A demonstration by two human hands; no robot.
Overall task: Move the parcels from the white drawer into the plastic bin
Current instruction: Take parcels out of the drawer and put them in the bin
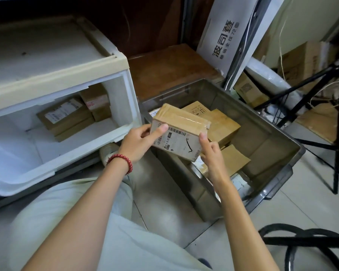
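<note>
A taped cardboard parcel [181, 130] with a barcode label hangs tilted over the near left part of the grey plastic bin [278, 133]. My left hand [140, 141] grips its left end, thumb on the label. My right hand [211, 155] holds its right lower corner. Several parcels [221, 126] lie inside the bin below it. The white drawer [24, 169] stands pulled open at the left, with stacked parcels [67, 118] at its back right.
A black tripod [337, 118] stands right of the bin, with cartons [301, 63] and a white printed box [229, 34] behind. Black cable [294, 241] coils on the tiled floor at the lower right. My knees fill the lower left.
</note>
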